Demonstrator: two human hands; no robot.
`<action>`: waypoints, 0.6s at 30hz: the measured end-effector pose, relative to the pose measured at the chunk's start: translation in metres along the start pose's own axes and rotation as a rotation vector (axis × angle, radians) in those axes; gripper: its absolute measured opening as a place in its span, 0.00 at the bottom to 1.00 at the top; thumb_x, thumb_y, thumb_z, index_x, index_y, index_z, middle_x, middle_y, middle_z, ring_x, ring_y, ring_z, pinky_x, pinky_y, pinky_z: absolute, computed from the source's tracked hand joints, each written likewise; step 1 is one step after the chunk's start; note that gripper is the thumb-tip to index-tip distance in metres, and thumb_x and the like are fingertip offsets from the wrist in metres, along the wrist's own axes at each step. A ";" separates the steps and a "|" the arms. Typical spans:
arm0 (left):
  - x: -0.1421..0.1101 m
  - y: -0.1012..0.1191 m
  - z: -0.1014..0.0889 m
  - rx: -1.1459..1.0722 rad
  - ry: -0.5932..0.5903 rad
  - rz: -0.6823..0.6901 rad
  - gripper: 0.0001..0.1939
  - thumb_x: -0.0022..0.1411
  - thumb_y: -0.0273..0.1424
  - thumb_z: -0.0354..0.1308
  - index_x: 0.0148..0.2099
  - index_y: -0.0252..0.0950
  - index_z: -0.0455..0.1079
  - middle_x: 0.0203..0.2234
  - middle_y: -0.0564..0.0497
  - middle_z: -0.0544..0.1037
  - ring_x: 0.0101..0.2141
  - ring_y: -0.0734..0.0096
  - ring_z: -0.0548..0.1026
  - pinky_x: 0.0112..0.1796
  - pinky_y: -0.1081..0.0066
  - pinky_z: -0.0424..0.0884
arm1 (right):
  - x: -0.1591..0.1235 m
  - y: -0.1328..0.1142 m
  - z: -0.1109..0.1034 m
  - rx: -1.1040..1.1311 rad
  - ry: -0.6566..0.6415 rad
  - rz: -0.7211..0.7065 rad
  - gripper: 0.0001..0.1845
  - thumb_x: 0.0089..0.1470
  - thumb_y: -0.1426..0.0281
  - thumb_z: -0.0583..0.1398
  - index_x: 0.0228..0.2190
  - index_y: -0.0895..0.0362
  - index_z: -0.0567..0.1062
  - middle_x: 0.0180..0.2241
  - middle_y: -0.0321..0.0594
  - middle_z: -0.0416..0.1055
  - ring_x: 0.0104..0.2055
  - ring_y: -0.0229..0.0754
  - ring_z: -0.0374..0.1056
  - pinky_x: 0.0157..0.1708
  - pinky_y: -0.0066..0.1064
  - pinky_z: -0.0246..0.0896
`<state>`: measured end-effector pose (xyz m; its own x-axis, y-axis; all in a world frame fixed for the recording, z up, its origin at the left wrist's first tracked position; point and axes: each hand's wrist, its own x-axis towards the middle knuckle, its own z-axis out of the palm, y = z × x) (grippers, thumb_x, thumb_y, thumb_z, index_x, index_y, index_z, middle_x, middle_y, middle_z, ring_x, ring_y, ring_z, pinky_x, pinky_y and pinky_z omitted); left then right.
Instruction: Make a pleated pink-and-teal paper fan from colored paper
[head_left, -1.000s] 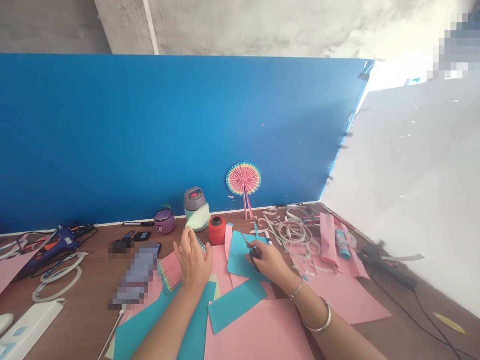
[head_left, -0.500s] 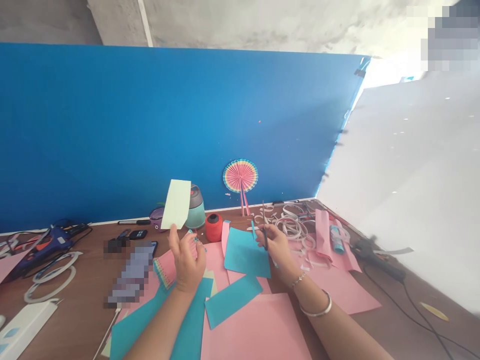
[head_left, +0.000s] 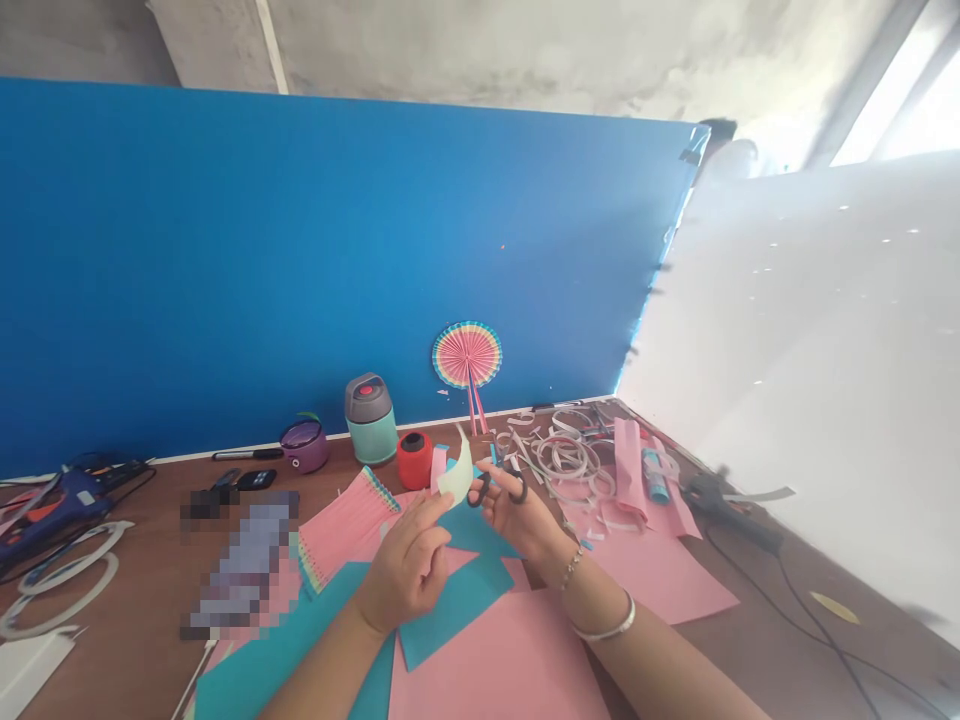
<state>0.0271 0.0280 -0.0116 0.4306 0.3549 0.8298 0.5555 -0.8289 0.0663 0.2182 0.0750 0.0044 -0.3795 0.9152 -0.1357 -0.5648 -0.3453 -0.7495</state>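
In my left hand (head_left: 411,562) a pale green paper piece (head_left: 458,472) is pinched between thumb and fingers, bent and seen partly edge-on. My right hand (head_left: 517,510) grips scissors (head_left: 480,490) by their dark handles, close beside that paper. How far the blades are parted I cannot tell. Blue-green sheets (head_left: 459,598) and a large pink sheet (head_left: 491,665) lie beneath both hands. Left of my left hand is a pleated pink paper strip (head_left: 345,525) edged in blue and yellow.
Against the blue partition (head_left: 262,280) stands a round pleated paper fan (head_left: 466,357). A teal jar (head_left: 373,437), a red container (head_left: 415,462) and a purple cup (head_left: 306,447) line the back. Curled white strips (head_left: 566,458) lie right, a glue gun (head_left: 56,510) left.
My left hand has moved right and brought the pale green paper over beside the scissors. The paper has turned from flat-on to nearly edge-on. The view has shifted slightly right.
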 end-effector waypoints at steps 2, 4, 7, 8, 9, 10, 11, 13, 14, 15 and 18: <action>0.000 -0.001 0.000 -0.045 0.064 -0.025 0.16 0.56 0.15 0.49 0.44 0.36 0.61 0.45 0.41 0.71 0.49 0.63 0.70 0.53 0.52 0.66 | 0.003 -0.003 -0.006 0.055 0.052 -0.038 0.18 0.45 0.64 0.66 0.39 0.54 0.70 0.29 0.35 0.69 0.31 0.36 0.67 0.24 0.23 0.55; 0.000 -0.003 0.001 -0.064 0.128 -0.084 0.15 0.57 0.16 0.50 0.43 0.38 0.62 0.39 0.46 0.72 0.43 0.65 0.72 0.48 0.56 0.70 | 0.004 -0.006 -0.011 0.049 0.077 -0.095 0.19 0.43 0.67 0.67 0.39 0.55 0.70 0.28 0.35 0.68 0.31 0.37 0.65 0.22 0.24 0.53; -0.001 -0.007 0.003 -0.033 0.232 -0.220 0.12 0.59 0.17 0.51 0.41 0.39 0.63 0.35 0.49 0.69 0.38 0.69 0.71 0.40 0.65 0.72 | 0.003 -0.009 -0.011 -0.057 0.081 -0.147 0.22 0.41 0.70 0.67 0.41 0.55 0.69 0.27 0.34 0.66 0.30 0.37 0.63 0.23 0.25 0.52; -0.001 -0.009 0.003 -0.016 0.268 -0.265 0.11 0.59 0.18 0.50 0.40 0.39 0.63 0.34 0.50 0.69 0.37 0.69 0.71 0.39 0.66 0.72 | 0.002 -0.009 -0.010 -0.106 0.071 -0.158 0.22 0.41 0.70 0.67 0.40 0.55 0.69 0.27 0.33 0.66 0.30 0.36 0.63 0.24 0.25 0.52; -0.002 -0.011 0.004 -0.001 0.301 -0.307 0.10 0.60 0.19 0.50 0.39 0.39 0.64 0.34 0.50 0.68 0.37 0.70 0.71 0.38 0.67 0.71 | 0.001 -0.009 -0.009 -0.155 0.059 -0.168 0.21 0.40 0.70 0.67 0.39 0.55 0.69 0.26 0.33 0.65 0.30 0.36 0.62 0.24 0.25 0.52; -0.003 -0.013 0.003 0.007 0.330 -0.348 0.09 0.60 0.20 0.50 0.38 0.39 0.64 0.33 0.50 0.68 0.37 0.69 0.71 0.38 0.67 0.71 | 0.000 -0.009 -0.008 -0.203 0.049 -0.178 0.20 0.39 0.70 0.67 0.37 0.55 0.69 0.26 0.33 0.65 0.29 0.36 0.61 0.25 0.26 0.52; -0.004 -0.015 0.003 0.008 0.353 -0.388 0.07 0.61 0.21 0.50 0.38 0.39 0.63 0.33 0.50 0.68 0.37 0.69 0.70 0.38 0.67 0.70 | -0.001 -0.009 -0.007 -0.244 0.041 -0.187 0.19 0.39 0.70 0.66 0.36 0.55 0.69 0.26 0.32 0.65 0.28 0.36 0.61 0.25 0.26 0.51; -0.005 -0.018 0.002 -0.016 0.383 -0.460 0.05 0.61 0.23 0.51 0.38 0.39 0.63 0.33 0.50 0.68 0.37 0.68 0.70 0.39 0.67 0.70 | -0.003 -0.011 -0.005 -0.312 0.044 -0.191 0.18 0.39 0.68 0.66 0.35 0.55 0.69 0.24 0.31 0.64 0.25 0.34 0.58 0.25 0.27 0.50; -0.006 -0.019 0.002 -0.038 0.393 -0.489 0.05 0.62 0.24 0.50 0.38 0.39 0.63 0.33 0.50 0.68 0.38 0.68 0.70 0.39 0.66 0.70 | -0.004 -0.013 -0.005 -0.346 0.051 -0.187 0.17 0.39 0.68 0.65 0.35 0.55 0.70 0.23 0.31 0.64 0.24 0.34 0.57 0.25 0.27 0.50; -0.007 -0.020 0.001 -0.062 0.397 -0.513 0.04 0.62 0.25 0.50 0.38 0.39 0.63 0.33 0.50 0.69 0.38 0.68 0.70 0.39 0.66 0.69 | -0.005 -0.015 -0.004 -0.385 0.058 -0.184 0.17 0.40 0.68 0.65 0.35 0.55 0.70 0.23 0.31 0.64 0.24 0.33 0.56 0.25 0.27 0.49; -0.008 -0.021 0.001 -0.121 0.385 -0.549 0.04 0.62 0.25 0.49 0.37 0.39 0.63 0.33 0.50 0.69 0.37 0.68 0.70 0.38 0.67 0.69 | -0.009 -0.020 -0.001 -0.514 0.071 -0.179 0.17 0.40 0.68 0.64 0.36 0.55 0.71 0.25 0.33 0.65 0.25 0.34 0.56 0.25 0.27 0.49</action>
<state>0.0130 0.0433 -0.0203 -0.1872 0.5774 0.7947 0.5282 -0.6229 0.5770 0.2336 0.0743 0.0198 -0.2498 0.9683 -0.0067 -0.1782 -0.0528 -0.9826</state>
